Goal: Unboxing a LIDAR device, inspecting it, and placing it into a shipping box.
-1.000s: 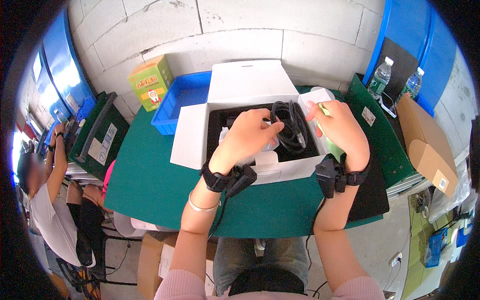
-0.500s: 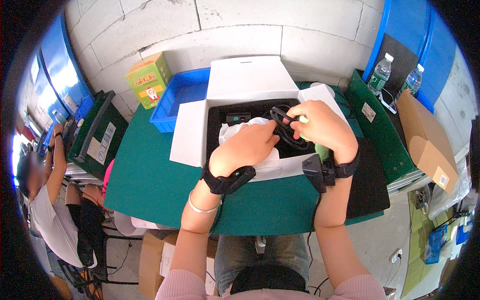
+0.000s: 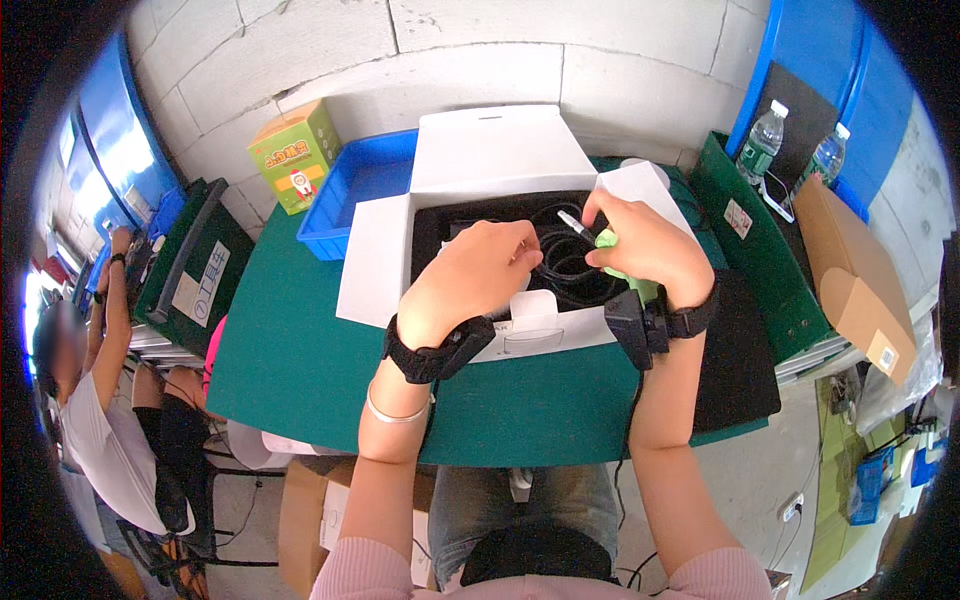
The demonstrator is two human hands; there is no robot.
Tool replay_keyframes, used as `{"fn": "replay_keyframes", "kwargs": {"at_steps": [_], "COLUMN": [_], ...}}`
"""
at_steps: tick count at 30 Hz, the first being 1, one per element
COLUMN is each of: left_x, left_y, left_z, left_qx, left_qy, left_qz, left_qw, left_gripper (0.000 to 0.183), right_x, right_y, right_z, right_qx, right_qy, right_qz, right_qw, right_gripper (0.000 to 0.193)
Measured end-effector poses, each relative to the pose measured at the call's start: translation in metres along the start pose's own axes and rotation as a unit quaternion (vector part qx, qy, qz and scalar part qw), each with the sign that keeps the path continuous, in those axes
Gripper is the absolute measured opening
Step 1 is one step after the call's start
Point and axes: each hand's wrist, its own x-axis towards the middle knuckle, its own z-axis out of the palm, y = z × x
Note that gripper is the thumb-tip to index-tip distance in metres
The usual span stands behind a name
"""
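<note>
An open white box (image 3: pixel 375 250) with a dark lining sits in front of me. My left hand (image 3: pixel 470 270) is over its left half, with curled fingers drawn close together; whatever lies under the fingertips is hidden. A coiled black cable (image 3: pixel 575 285) rests in the right half of the box. My right hand (image 3: pixel 650 245) is above it, thumb and index finger spread apart. Between them a cable end with a white tip (image 3: pixel 572 222) points up and left. Something light green (image 3: pixel 640 287), its kind unclear, shows beneath my right palm. Both wrists wear black straps with small devices.
Behind the box are a blue tray (image 3: pixel 325 215) and a green-yellow carton (image 3: pixel 295 155). A green crate with water bottles (image 3: pixel 765 145) stands right, beside an open brown carton (image 3: pixel 865 280). A seated person (image 3: pixel 110 420) works at the far left.
The cable coil has dropped lower into the box and spread out. My left hand has moved left, away from it; my right thumb and index finger have parted. A white-tipped cable end now shows.
</note>
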Motion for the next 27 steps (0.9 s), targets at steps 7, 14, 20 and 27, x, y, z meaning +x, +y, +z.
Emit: {"fn": "replay_keyframes", "kwargs": {"at_steps": [7,14,20,27], "left_x": [-0.008,-0.007,-0.009,-0.01], "left_y": [-0.006,-0.005,-0.003,-0.002], "left_z": [0.009,0.01,0.011,0.008], "left_qx": [0.043,0.033,0.025,0.07], "left_qy": [-0.069,-0.079,-0.07,-0.097], "left_qz": [0.065,0.098,0.101,0.073], "left_qw": [0.995,0.992,0.992,0.99], "left_gripper": [0.034,0.034,0.031,0.037], "right_x": [0.007,0.002,0.005,0.011], "right_y": [0.019,0.017,0.01,0.006], "right_z": [0.003,0.005,0.011,0.006], "right_qx": [-0.088,-0.125,-0.148,-0.018], "right_qy": [-0.078,-0.01,0.0,-0.031], "right_qz": [0.113,0.119,0.134,0.058], "right_qw": [0.987,0.985,0.98,0.998], "right_gripper": [0.035,0.024,0.022,0.017]}}
